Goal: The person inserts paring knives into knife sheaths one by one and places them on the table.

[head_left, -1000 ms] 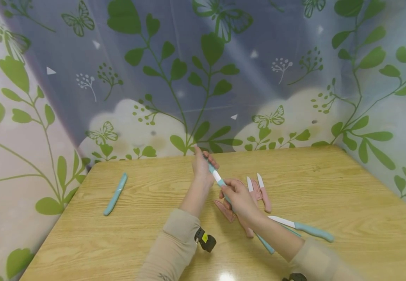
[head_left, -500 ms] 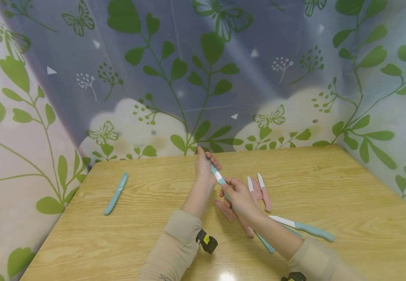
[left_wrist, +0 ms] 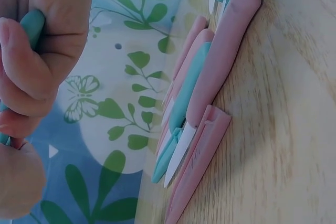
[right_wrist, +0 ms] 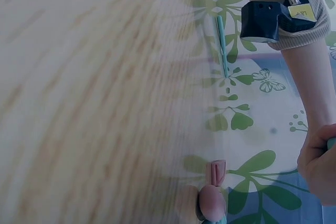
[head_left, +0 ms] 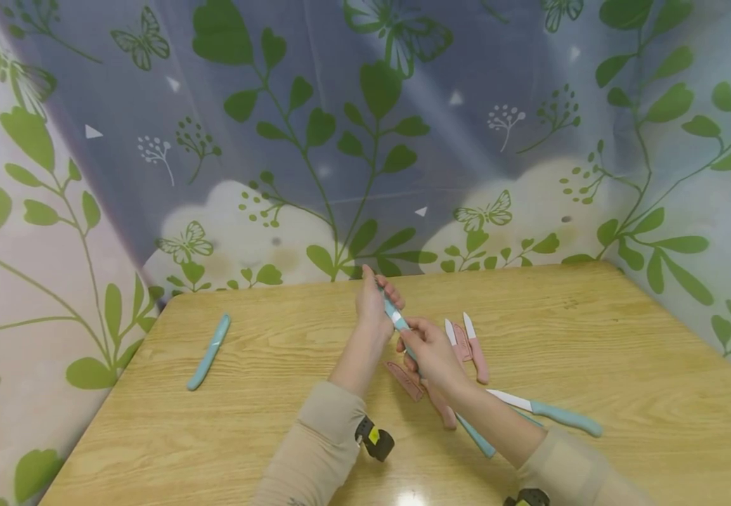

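My left hand (head_left: pixel 373 308) grips a turquoise blade sheath (head_left: pixel 391 308) above the table. Pushed partly into it is a paring knife (head_left: pixel 400 325), whose turquoise handle my right hand (head_left: pixel 434 355) holds. A short stretch of white blade shows between sheath and handle. Fingers curl around the turquoise handle (left_wrist: pixel 33 27) in the left wrist view. Beneath the right hand and forearm lie a pink sheath (head_left: pixel 405 381), a pink-handled knife (head_left: pixel 441 409) and a turquoise piece (head_left: pixel 476 436), partly hidden by the arm.
Far left on the wooden table (head_left: pixel 264 422) lies a sheathed turquoise knife (head_left: pixel 209 353). Right of the hands are two pink knives (head_left: pixel 478 355) with a pink sheath (head_left: pixel 463 343) between them. Nearer lies an unsheathed turquoise knife (head_left: pixel 555 412). A patterned curtain (head_left: pixel 315 176) stands behind.
My left hand has shifted slightly right toward the right hand, and less white blade shows between the sheath and the handle. The knives on the table have stayed put.
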Motion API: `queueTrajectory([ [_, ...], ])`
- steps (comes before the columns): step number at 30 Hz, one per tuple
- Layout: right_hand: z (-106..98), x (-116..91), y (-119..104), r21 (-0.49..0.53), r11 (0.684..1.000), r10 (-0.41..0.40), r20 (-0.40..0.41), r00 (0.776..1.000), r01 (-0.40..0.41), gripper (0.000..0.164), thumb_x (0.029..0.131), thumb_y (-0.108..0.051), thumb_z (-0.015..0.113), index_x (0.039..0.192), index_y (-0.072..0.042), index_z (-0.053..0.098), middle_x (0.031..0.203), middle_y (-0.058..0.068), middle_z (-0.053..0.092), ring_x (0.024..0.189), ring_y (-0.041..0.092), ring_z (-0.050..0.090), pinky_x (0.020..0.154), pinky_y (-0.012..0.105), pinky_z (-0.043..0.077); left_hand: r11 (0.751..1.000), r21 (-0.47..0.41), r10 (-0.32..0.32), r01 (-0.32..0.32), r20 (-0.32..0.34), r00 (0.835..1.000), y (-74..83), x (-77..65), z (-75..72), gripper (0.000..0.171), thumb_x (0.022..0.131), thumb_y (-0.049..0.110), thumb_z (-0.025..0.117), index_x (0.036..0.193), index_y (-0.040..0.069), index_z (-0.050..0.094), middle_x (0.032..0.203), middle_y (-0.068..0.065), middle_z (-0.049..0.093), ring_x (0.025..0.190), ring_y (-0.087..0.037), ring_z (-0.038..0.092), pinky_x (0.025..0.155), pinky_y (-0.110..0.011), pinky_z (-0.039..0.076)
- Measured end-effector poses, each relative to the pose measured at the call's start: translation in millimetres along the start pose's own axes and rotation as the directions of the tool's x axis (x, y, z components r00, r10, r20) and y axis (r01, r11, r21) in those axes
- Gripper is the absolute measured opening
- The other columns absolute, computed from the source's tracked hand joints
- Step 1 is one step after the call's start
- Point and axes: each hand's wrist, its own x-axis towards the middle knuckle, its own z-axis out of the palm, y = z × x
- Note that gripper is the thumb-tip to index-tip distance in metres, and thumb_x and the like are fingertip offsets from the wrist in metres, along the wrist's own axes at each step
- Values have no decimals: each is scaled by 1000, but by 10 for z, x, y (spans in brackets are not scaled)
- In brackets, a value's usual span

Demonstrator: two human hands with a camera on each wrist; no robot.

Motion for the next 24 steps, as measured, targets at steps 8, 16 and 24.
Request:
queueTrajectory([
  [8, -5, 11, 11, 57, 998, 4, 6, 1000, -5, 30, 101, -9, 36, 126, 6, 41, 82, 5, 49, 49, 6, 37, 41, 16, 31, 1000, 24, -5, 4, 42, 999, -33, -44, -10, 46, 100, 45, 31, 64, 16, 38, 55, 7, 40, 49, -5, 37, 46, -14, 33],
  [16, -48, 23, 9, 10, 1000, 5, 13, 1000, -5, 31, 101, -13, 37, 127, 4, 40, 82, 5, 49, 49, 6, 38, 41, 17, 32, 999, 50, 5, -7, 48, 999, -52, -70, -4, 45, 100, 45, 31, 68, 15, 40, 57, 6, 39, 51, -5, 38, 49, -16, 33],
  [24, -74, 87, 43, 34, 999, 2, 2, 1000, -2, 24, 100, -14, 41, 113, 6, 45, 78, 4, 49, 49, 5, 39, 41, 14, 33, 993, 118, -10, -1, 91, 996, -26, -45, -31, 43, 100, 46, 32, 82, 10, 48, 62, 5, 44, 54, -6, 42, 53, -16, 37],
])
